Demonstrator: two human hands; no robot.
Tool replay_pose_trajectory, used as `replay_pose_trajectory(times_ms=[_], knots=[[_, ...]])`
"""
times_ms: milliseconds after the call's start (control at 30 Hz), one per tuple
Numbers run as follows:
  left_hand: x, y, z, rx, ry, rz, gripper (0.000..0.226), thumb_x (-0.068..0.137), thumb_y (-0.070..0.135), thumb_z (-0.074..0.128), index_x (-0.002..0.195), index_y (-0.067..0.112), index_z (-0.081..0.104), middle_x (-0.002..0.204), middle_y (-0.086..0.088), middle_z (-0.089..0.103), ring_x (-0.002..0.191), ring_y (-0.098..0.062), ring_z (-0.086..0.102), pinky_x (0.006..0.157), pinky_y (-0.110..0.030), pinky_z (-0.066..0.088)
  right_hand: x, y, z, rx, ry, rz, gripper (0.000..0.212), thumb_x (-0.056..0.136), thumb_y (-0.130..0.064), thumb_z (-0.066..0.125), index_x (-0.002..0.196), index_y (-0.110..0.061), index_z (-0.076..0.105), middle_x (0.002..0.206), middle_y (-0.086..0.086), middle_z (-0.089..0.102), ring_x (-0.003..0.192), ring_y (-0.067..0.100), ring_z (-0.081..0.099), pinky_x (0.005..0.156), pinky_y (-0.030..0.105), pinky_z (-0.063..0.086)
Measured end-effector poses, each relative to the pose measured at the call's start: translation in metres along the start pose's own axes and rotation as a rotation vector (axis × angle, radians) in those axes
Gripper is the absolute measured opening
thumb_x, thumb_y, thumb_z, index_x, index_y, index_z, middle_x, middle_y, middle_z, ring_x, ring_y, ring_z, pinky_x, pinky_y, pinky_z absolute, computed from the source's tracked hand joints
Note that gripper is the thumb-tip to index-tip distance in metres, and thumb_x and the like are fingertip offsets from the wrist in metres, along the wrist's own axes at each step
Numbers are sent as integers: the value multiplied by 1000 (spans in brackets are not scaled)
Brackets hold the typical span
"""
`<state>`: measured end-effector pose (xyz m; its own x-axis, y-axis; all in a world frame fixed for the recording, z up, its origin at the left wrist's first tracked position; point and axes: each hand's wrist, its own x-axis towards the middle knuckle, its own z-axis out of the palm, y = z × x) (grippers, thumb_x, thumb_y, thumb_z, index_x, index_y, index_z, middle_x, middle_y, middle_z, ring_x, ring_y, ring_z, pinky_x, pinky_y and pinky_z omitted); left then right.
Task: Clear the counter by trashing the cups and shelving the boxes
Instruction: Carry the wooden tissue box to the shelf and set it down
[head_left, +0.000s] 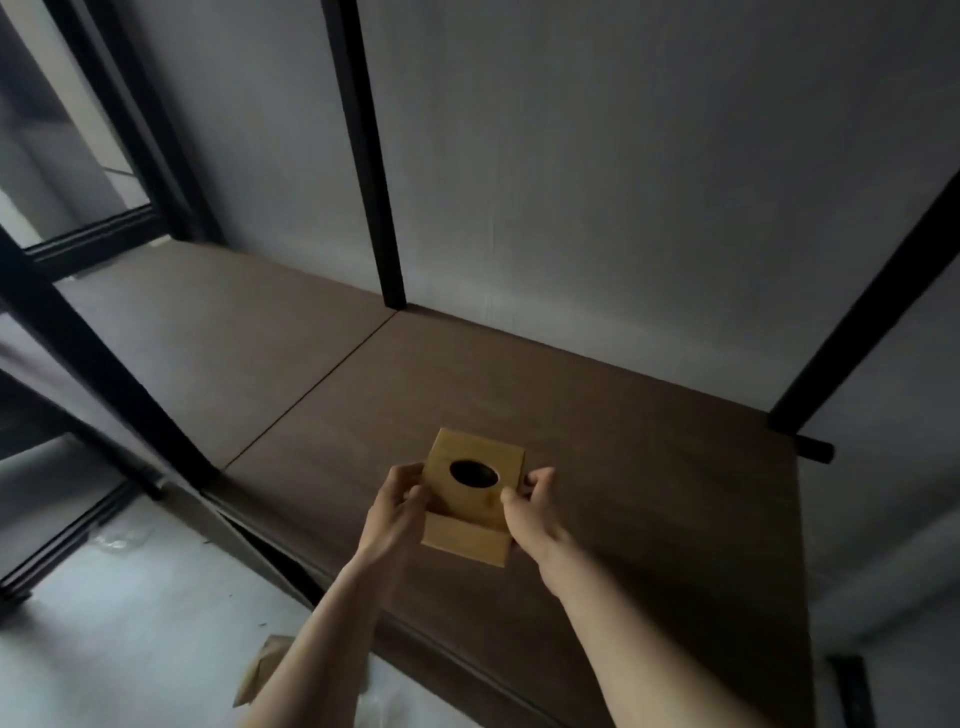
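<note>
- Both hands, left hand (397, 499) and right hand (530, 506), clamp the cardboard box (470, 496) by its sides, just over the brown shelf (597, 415).
- Shelf otherwise bare; this box isn't down yet.
- Cups, counter: out of view.

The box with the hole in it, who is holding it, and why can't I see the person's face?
The camera sits on the person's head and looks down, so you only see their arms. The left hand and the right hand grip the sides of a small cardboard box with a round hole on top. They hold it over a brown shelf with black metal posts, against a grey wall. Apart from the box, the shelf looks bare. The floor is down at the bottom left.
</note>
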<state>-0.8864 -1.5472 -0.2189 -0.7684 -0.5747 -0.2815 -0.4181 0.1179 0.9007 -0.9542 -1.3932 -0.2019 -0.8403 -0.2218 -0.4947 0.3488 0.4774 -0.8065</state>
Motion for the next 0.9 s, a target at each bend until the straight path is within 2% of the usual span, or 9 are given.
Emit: replay_pose_trajectory(times_ms=[133, 200, 300, 400, 533, 600, 667, 767, 900], knots=[[17, -18, 0, 29, -59, 3, 25, 99, 11, 42, 117, 23, 55, 96, 1, 62, 84, -11, 58, 70, -29, 48, 1, 12, 15, -23, 15, 62, 49, 96, -32, 53, 139, -13, 39, 138, 15, 52, 121, 34, 58, 101, 54, 55], [20, -30, 0, 60, -95, -4, 24, 100, 12, 40, 117, 24, 53, 99, 3, 60, 86, -9, 56, 69, -26, 45, -1, 17, 21, -19, 44, 92, 47, 99, -27, 54, 141, -10, 40, 140, 16, 50, 123, 34, 57, 103, 50, 54], [26, -48, 1, 83, -133, -24, 27, 99, 11, 40, 120, 25, 51, 103, 1, 60, 91, -13, 56, 77, -32, 45, 0, 28, 30, -60, 69, 129, 48, 101, -24, 53, 144, -9, 39, 144, 15, 49, 126, 33, 56, 101, 39, 52], [31, -58, 3, 109, -170, -19, 30, 96, 15, 40, 122, 26, 51, 103, 3, 60, 98, -20, 57, 85, -39, 46, -1, 38, 36, -51, 97, 146, 59, 101, -25, 53, 153, -9, 30, 153, 16, 44, 133, 34, 52, 106, 43, 50], [32, -68, 4, 106, -212, 4, 30, 97, 12, 39, 122, 26, 48, 110, -3, 60, 99, -21, 58, 85, -43, 48, -3, 45, 39, -27, 107, 133, 53, 102, -21, 53, 150, -13, 32, 152, 14, 45, 131, 32, 54, 91, 34, 48], [32, -73, 3, 111, -205, 15, 32, 94, 18, 39, 122, 30, 47, 114, -5, 62, 102, -23, 58, 88, -45, 49, -6, 46, 39, -28, 103, 113, 53, 101, -22, 54, 150, -16, 33, 152, 13, 43, 131, 31, 53, 88, 32, 45], [30, -75, 3, 121, -206, 9, 36, 92, 23, 41, 126, 32, 48, 117, -5, 63, 104, -25, 60, 88, -44, 49, -11, 48, 40, -36, 98, 101, 56, 101, -27, 56, 151, -19, 32, 154, 11, 42, 133, 31, 52, 89, 32, 44], [20, -67, 2, 159, -174, 3, 37, 101, 27, 43, 137, 25, 47, 120, -2, 63, 110, -25, 60, 86, -37, 48, -23, 49, 40, -110, 119, 79, 55, 101, -33, 57, 150, -20, 36, 153, 8, 45, 133, 28, 53, 93, 33, 47], [4, -53, -2, 255, -96, 74, 42, 98, 36, 49, 137, 22, 48, 130, -5, 63, 112, -27, 61, 84, -35, 46, -47, 53, 32, -240, 179, 47, 53, 101, -39, 55, 148, -19, 40, 151, 6, 48, 135, 25, 52, 104, 37, 47]])
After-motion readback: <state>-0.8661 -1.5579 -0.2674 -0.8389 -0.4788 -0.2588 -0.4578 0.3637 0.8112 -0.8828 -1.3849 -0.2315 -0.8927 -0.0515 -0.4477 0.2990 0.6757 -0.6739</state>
